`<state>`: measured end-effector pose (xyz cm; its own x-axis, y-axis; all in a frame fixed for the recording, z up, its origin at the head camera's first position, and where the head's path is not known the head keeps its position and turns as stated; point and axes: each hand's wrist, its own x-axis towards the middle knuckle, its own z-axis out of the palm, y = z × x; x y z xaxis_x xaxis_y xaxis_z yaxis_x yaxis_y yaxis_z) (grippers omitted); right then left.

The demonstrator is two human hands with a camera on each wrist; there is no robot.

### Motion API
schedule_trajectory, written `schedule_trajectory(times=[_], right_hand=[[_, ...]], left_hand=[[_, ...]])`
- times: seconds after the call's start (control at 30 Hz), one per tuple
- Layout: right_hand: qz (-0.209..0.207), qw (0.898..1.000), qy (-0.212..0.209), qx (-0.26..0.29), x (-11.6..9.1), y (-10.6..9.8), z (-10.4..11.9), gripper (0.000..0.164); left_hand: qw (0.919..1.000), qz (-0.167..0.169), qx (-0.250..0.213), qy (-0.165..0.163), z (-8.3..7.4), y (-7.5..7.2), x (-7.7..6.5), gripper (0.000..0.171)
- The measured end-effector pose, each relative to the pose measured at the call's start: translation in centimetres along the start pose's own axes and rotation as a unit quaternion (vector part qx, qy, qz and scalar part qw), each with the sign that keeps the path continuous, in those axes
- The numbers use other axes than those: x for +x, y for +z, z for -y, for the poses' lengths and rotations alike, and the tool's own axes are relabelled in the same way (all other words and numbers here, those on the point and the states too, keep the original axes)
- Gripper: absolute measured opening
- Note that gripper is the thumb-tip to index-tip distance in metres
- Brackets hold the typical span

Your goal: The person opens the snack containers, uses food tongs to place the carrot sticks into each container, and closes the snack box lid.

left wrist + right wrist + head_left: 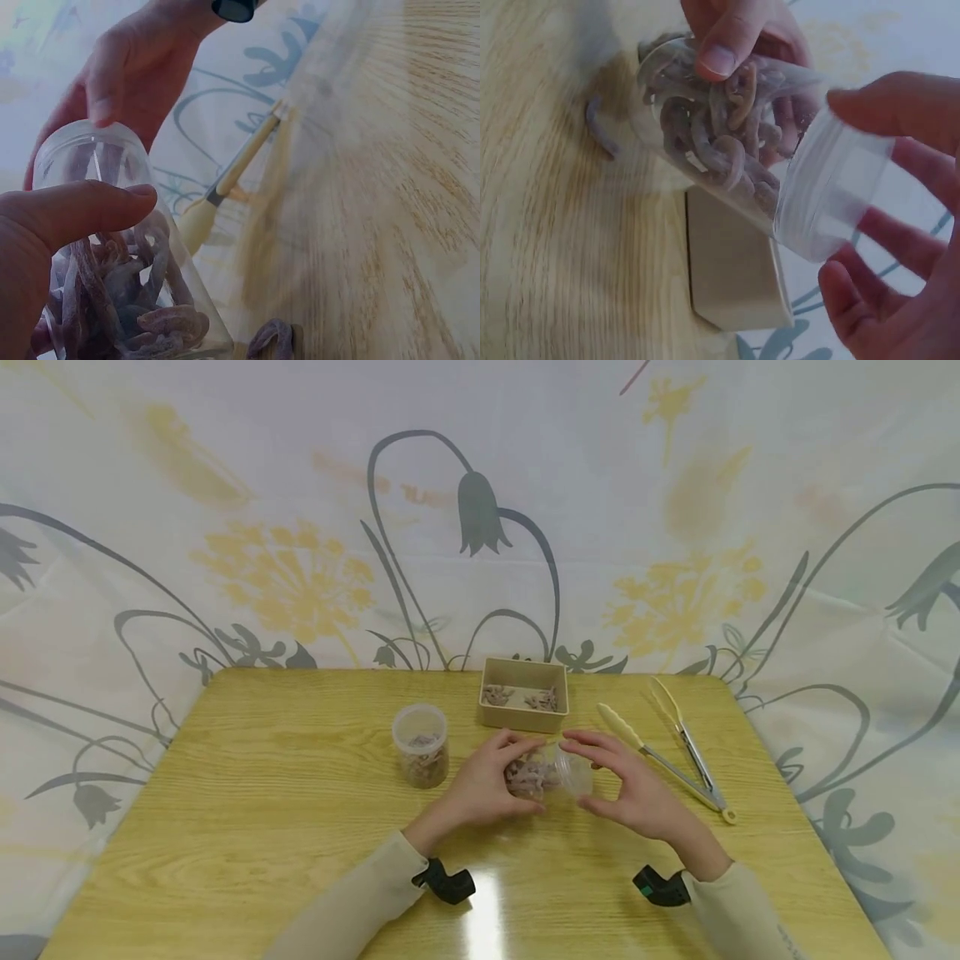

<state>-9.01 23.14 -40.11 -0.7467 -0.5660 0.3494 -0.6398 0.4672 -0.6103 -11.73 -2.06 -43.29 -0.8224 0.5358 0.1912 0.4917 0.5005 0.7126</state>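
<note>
A clear plastic jar of curled, greyish-brown dried pieces lies tilted on its side just above the table. My left hand grips its body, the thumb across the side in the left wrist view. At the other end, facing right, sits a translucent screw lid. My right hand holds this lid with the thumb on one side and curled fingers on the other. One loose dried piece lies on the table below the jar.
Left of my hands stands a second clear jar, partly filled with similar pieces. A beige rectangular box behind holds a few pieces in two groups. Tongs with cream tips lie spread at right. A patterned cloth hangs behind the table.
</note>
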Motion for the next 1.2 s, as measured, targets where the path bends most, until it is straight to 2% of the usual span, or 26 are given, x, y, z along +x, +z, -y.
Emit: schedule_trajectory(times=[0.07, 0.17, 0.27, 0.33, 0.4, 0.47, 0.57, 0.63, 0.73, 0.8, 0.9, 1.1, 1.2], right_hand=[[-0.007, 0.999, 0.035, -0.009, 0.0, 0.2, 0.1, 0.065], [-0.004, 0.994, 0.11, -0.028, 0.0, 0.3, 0.4, 0.056], [0.023, 0.982, 0.176, -0.056, -0.1, 0.2, 0.8, 0.051], [0.041, 0.977, 0.197, -0.071, -0.2, 0.1, 0.8, 0.053], [0.053, 0.976, 0.195, -0.078, -0.3, -0.1, 0.8, 0.054], [0.051, 0.981, 0.175, -0.068, -0.5, -0.3, 0.7, 0.057], [0.039, 0.993, 0.1, -0.038, -0.7, -0.5, 0.5, 0.071], [0.033, 0.998, 0.041, -0.028, -0.7, -0.7, 0.3, 0.082], [0.027, 0.998, -0.029, -0.043, -0.7, -0.5, 0.1, 0.086], [0.02, 0.997, -0.046, -0.056, -0.6, -0.4, 0.1, 0.083], [0.013, 0.997, -0.025, -0.067, -0.6, -0.2, 0.1, 0.076], [0.003, 0.994, 0.083, -0.07, -0.7, 0.1, 0.4, 0.065], [0.002, 0.99, 0.12, -0.076, -0.7, 0.2, 0.5, 0.064]], left_hand=[[1.0, -0.003, 0.007, 0.004, -0.1, 0.1, 0.0, 0.086], [0.9996, -0.006, 0.024, 0.016, -0.2, 0.3, 0.0, 0.085], [0.9991, 0.001, 0.037, 0.021, -0.3, 0.5, -0.1, 0.085], [0.9991, 0.009, 0.037, 0.018, -0.3, 0.6, -0.2, 0.084], [0.9994, 0.017, 0.028, 0.008, -0.2, 0.6, -0.2, 0.085], [0.9997, 0.021, 0.015, -0.002, 0.0, 0.6, -0.2, 0.086], [0.9997, 0.023, -0.001, -0.004, 0.1, 0.5, 0.0, 0.086], [0.9997, 0.025, -0.005, -0.002, 0.2, 0.4, 0.1, 0.087], [0.9996, 0.028, -0.004, 0.003, 0.2, 0.3, 0.1, 0.087], [0.9996, 0.028, 0.0, 0.003, 0.2, 0.3, 0.0, 0.086], [0.9996, 0.022, 0.015, 0.008, 0.1, 0.4, -0.1, 0.086], [0.9979, -0.002, 0.061, 0.022, -0.2, 0.9, -0.3, 0.086], [0.9973, -0.005, 0.07, 0.02, -0.3, 1.1, -0.3, 0.085]])
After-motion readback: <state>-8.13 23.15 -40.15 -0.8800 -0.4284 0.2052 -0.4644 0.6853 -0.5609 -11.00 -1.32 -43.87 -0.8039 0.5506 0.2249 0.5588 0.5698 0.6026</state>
